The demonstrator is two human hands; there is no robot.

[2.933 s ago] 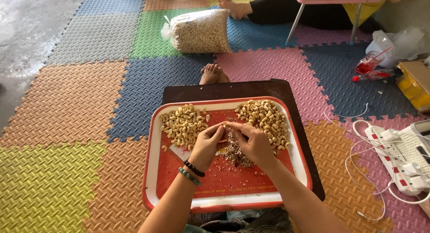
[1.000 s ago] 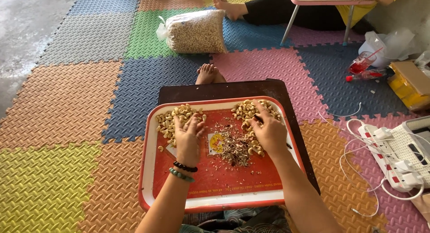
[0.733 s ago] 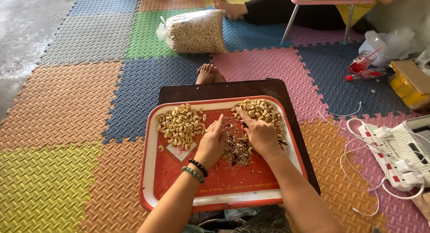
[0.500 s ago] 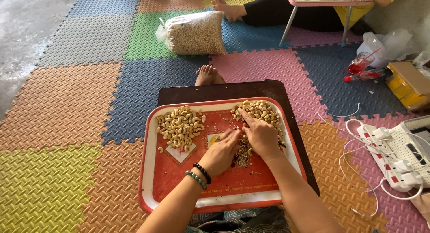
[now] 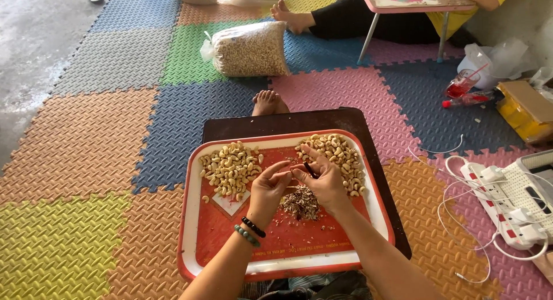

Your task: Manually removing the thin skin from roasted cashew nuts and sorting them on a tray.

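A red tray with a white rim (image 5: 190,219) rests on a dark board on my lap. Two heaps of pale cashew nuts lie on it: a left heap (image 5: 228,167) and a right heap (image 5: 337,156). Between them sits a small pile of brown skins (image 5: 299,202). My left hand (image 5: 269,187) and my right hand (image 5: 322,179) meet above that pile, fingers pinched together around one nut. A thin dark tool (image 5: 310,170) sticks out of my right hand. Beaded bracelets circle my left wrist.
Coloured foam mats cover the floor. A clear bag of nuts (image 5: 247,48) lies ahead. Another person sits at a small pink table (image 5: 415,0) at the back. A white power strip with cables (image 5: 507,196) lies to the right, near a cardboard box (image 5: 527,107).
My hands were spread over the two heaps a second ago. They have drawn back together over the pile of skins, and the left hand now pinches against the right.
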